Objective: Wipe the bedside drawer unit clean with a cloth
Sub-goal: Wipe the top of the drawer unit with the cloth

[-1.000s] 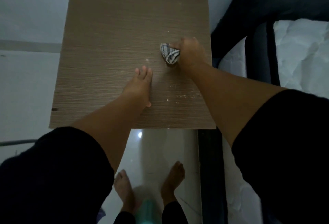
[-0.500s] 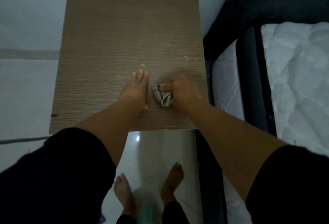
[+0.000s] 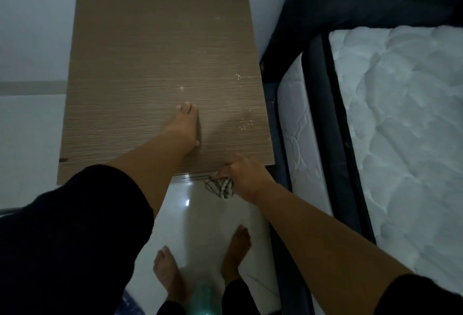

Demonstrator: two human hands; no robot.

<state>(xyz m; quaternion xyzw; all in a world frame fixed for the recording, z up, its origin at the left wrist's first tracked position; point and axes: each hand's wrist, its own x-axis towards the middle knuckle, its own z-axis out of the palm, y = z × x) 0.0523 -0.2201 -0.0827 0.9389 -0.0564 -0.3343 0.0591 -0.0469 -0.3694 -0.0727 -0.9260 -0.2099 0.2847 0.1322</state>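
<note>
Since a second ago the right hand (image 3: 244,177) has dragged the cloth (image 3: 220,187) from the far right of the wooden top down to its near edge, where the hand now sits at the front lip, fingers curled round the bunched checked cloth, which hangs just past the edge over the floor.

Nearest the camera, two bare feet (image 3: 167,274) stand on the glossy white floor (image 3: 200,214), with a pale green object between them too blurred to identify, possibly a bottle. Black sleeves cover both upper arms.

Farther out, the left hand (image 3: 184,126) lies flat on the bedside drawer unit (image 3: 140,64), fingers straight and close together, palm down near the middle of the top. Pale crumbs or dust specks (image 3: 244,124) dot the wood to the right of that hand, and more sit farther back near the right edge.

Beside the unit on the right, a white quilted mattress (image 3: 400,126) rests in a dark bed frame (image 3: 323,114). A white wall (image 3: 37,26) rises behind the unit.
</note>
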